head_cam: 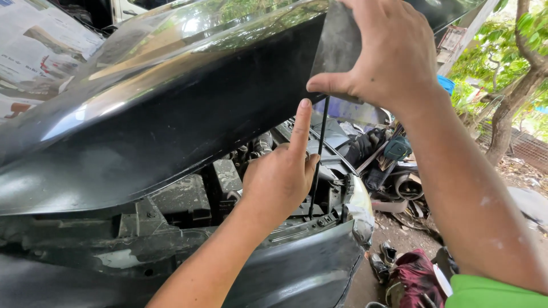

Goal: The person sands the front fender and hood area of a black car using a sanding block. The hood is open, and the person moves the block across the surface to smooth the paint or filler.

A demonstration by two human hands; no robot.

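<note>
Two hands are up at the raised bonnet (pixel 171 114) of a dark car, and both are mine. My right hand (pixel 394 57) has a closed grip on the bonnet's front corner, thumb pressed under the edge and fingers wrapped over the top, so the panel hangs from that grip. My left hand (pixel 279 177) sits just below it, not gripping anything that I can see: the index finger points straight up and its tip touches the bonnet's lower edge, the other fingers curled in. Immediately beside the left hand, on its right, the thin prop rod (pixel 318 159) runs from the front crossmember up toward the underside near my right thumb; whether its top end is seated I cannot tell, since my hand hides it. Below both hands lies the open engine bay (pixel 194 199), with the front bumper (pixel 297 274) under that. I judge the bonnet to be heavy, stiff sheet metal with a glossy, rather slippery skin, so the folded edge at the corner is the sound place to hold, where fingers can hook under. The rod looks light and rigid, best taken near its upper end. Further off to the right of my grip, car parts and rags (pixel 411 274) litter the ground, and a tree (pixel 514 91) stands beyond.
</note>
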